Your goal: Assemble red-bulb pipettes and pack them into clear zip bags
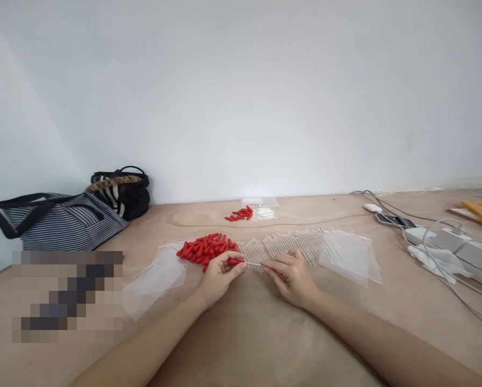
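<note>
- Far left, I'm seeing a striped bag (71,223) sitting on the desk (232,349).
- Now the red pile (202,250), lying just behind my left hand (220,275)!
- That hand is pinching one red piece (236,261).
- Between both hands, a thin pale stick (252,264) is bridging across, its left end meeting the piece.
- My right hand (291,275) is pinching the other end.
- Behind it, more sticks (305,244) are lying in a row.

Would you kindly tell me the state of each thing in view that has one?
Left hand, closed on a red piece
Right hand, closed on a thin stick
Larger red pile, loosely heaped
Loose sticks, roughly side by side
Plastic bags, lying flat
Dark device, green light showing
</note>
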Motion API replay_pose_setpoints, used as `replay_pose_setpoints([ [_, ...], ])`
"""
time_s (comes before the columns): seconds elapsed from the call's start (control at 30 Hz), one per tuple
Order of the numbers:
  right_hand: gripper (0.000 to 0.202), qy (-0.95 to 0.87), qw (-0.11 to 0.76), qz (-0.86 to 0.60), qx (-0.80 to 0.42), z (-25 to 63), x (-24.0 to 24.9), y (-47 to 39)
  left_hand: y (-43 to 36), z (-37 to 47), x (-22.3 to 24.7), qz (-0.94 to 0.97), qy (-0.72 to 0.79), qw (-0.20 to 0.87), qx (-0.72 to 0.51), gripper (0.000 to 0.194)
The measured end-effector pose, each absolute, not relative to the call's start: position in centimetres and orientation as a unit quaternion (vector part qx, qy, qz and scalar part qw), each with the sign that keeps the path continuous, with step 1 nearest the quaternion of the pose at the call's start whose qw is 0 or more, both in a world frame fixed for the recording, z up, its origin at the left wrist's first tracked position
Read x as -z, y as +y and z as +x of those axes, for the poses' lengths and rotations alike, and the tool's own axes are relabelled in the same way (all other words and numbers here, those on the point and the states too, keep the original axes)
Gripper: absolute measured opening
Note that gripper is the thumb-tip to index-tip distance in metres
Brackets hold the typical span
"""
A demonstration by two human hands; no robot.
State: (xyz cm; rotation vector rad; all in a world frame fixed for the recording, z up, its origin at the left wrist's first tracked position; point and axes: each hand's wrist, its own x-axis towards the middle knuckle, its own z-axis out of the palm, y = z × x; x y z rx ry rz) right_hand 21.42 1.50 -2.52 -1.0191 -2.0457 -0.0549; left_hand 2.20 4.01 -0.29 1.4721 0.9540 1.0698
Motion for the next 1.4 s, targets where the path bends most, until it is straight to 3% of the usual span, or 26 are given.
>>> replay_pose_setpoints([
  [0.13, 0.018, -0.805, 0.432, -0.399, 0.078, 21.1, 2.8, 1.3, 3.9, 2.6, 0.3, 0.531, 0.398, 0.574, -0.481, 0.049],
  [0.33, 0.019, -0.835, 0.404, -0.363, 0.086, 20.0, 2.6, 0.6, 4.0, 3.5, 0.4, 0.454, 0.393, 0.628, -0.496, 0.035],
  [0.47, 0.019, -0.834, 0.398, -0.377, 0.058, 20.3, 2.4, 0.5, 5.1, 2.3, -0.1, 0.549, 0.473, 0.531, -0.439, 0.024],
  [0.8, 0.018, -0.815, 0.391, -0.426, 0.048, 20.9, 2.3, 0.9, 6.9, 2.3, 0.3, 0.679, 0.57, 0.303, -0.349, 0.025],
  [1.23, 0.013, -0.766, 0.372, -0.522, 0.052, 21.4, 2.5, 1.4, 8.9, 3.4, -0.4, 0.77, 0.593, 0.019, -0.237, 0.012],
  [1.4, 0.011, -0.753, 0.352, -0.555, 0.03, 21.4, 2.4, 1.5, 8.0, 2.5, -0.6, 0.775, 0.593, -0.076, -0.206, 0.019],
])
